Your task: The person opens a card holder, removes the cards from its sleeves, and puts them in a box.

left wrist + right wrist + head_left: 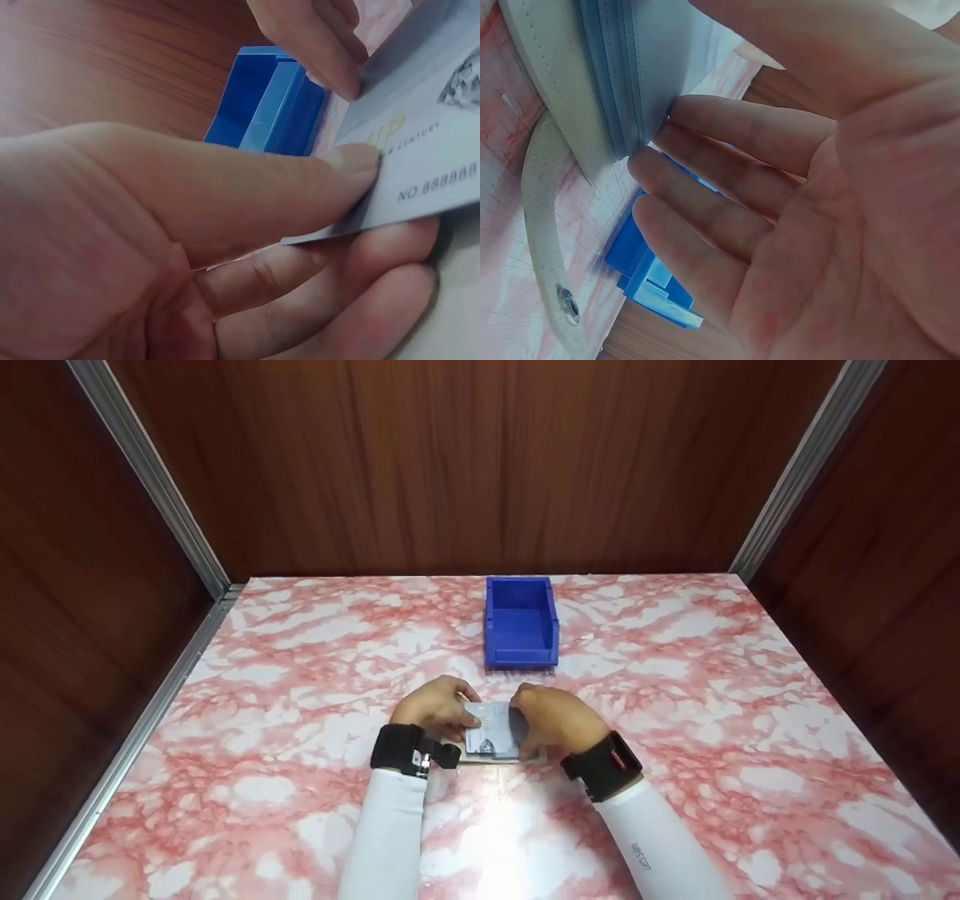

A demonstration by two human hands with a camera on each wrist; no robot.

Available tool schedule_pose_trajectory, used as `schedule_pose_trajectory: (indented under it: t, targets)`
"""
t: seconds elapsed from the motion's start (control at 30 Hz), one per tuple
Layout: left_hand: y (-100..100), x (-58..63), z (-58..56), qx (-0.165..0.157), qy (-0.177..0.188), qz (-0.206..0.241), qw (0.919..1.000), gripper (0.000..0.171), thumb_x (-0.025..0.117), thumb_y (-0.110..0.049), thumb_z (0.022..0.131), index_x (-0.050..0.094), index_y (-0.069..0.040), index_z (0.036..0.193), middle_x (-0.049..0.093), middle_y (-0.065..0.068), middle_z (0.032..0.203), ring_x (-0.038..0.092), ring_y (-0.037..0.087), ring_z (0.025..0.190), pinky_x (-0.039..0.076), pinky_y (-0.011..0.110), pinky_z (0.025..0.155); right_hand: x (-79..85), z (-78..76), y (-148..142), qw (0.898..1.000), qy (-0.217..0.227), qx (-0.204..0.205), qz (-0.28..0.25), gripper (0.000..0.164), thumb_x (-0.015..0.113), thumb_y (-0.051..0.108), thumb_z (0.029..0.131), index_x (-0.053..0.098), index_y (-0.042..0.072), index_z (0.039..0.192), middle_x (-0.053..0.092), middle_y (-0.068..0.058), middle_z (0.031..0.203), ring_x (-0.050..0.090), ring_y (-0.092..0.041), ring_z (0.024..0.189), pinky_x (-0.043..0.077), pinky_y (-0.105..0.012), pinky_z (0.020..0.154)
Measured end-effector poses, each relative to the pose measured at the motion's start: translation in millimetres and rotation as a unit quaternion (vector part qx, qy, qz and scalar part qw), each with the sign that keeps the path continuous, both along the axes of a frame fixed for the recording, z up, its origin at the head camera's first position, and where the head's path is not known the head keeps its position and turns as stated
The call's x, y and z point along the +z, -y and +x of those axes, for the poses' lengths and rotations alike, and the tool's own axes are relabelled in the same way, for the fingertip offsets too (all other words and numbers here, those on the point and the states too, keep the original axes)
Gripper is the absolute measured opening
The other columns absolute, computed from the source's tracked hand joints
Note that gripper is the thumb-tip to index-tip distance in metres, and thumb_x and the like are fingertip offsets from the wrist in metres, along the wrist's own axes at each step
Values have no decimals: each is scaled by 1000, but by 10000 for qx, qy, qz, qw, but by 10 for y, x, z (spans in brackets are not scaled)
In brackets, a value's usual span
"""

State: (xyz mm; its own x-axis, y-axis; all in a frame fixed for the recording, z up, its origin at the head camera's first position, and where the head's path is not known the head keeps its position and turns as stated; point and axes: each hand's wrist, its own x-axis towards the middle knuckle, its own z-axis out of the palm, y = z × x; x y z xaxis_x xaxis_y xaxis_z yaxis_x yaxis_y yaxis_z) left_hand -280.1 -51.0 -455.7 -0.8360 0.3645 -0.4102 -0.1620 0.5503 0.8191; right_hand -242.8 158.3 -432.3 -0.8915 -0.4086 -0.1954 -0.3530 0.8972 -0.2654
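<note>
A pale grey VIP card [420, 157] lies over a cream card holder with blue-grey sleeves. My left hand [439, 709] pinches the card's edge, with the thumb [352, 165] on its printed face and the fingers beneath. From the other side, my right hand [559, 720] holds the card holder [547, 82], thumb toward the near edge and fingers toward the far one. In the right wrist view those fingertips rest at the edge of the stacked sleeves [615, 75]. A cream strap with a metal snap [568, 304] sticks out from the holder.
A blue open-front bin [521, 649] stands just beyond the hands on a red-and-white marbled table [300, 660]. Brown wood-grain panels [480, 465] with metal corner rails enclose the back and both sides.
</note>
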Motion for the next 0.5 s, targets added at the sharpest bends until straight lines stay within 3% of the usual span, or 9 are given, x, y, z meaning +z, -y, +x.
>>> schedule_pose_trajectory:
  t: [0.3, 0.4, 0.5]
  targets:
    - [55, 38, -27, 94, 85, -40, 9999, 40, 78, -3, 82, 65, -9, 119, 60, 6, 93, 64, 16, 61, 61, 27, 61, 39, -75, -18, 9998, 157, 76, -47, 39, 92, 14, 60, 73, 11, 94, 69, -3, 94, 59, -18, 81, 51, -34, 72]
    - [23, 27, -21, 1, -117, -135, 9998, 37, 80, -5, 80, 66, -7, 114, 60, 4, 94, 65, 15, 67, 60, 26, 64, 31, -65, -40, 9998, 166, 142, -29, 38, 91, 13, 59, 72, 11, 93, 70, -5, 94, 58, -18, 79, 50, -33, 70]
    - [-16, 15, -19, -226, -583, -432, 9971, 36, 83, -13, 78, 67, -7, 110, 62, 1, 94, 63, 13, 75, 56, 23, 69, 18, -51, -62, 9998, 167, 138, 39, 37, 90, 12, 60, 72, 10, 92, 70, -6, 94, 56, -18, 77, 49, -33, 69]
